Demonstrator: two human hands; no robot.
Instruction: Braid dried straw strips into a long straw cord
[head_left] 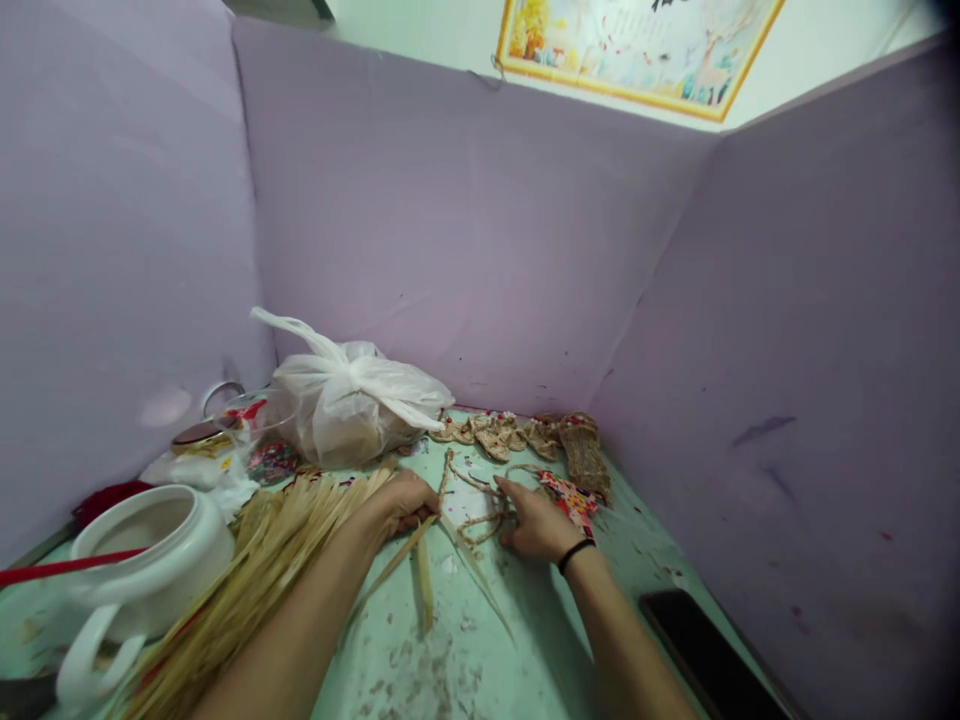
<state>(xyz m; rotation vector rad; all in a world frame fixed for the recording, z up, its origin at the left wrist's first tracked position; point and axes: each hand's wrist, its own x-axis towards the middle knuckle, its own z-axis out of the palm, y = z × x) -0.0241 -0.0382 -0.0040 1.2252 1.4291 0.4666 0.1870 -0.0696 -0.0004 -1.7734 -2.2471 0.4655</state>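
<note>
A thin braided straw cord lies looped on the table in front of my hands. My left hand is closed on its near end, where several flat straw strips fan out toward me. To the right, my right hand, with a dark band at its wrist, reaches over the cord's loops. Its index finger and thumb are apart, and part of the cord passes close to them; whether they touch it I cannot tell. Just beyond this hand is a red flowered fabric piece.
Left of my left arm lies a bundle of dry straw, beside a white pot. A knotted white plastic bag stands behind. Small woven straw pieces and a woven straw cylinder line the back. A phone lies right.
</note>
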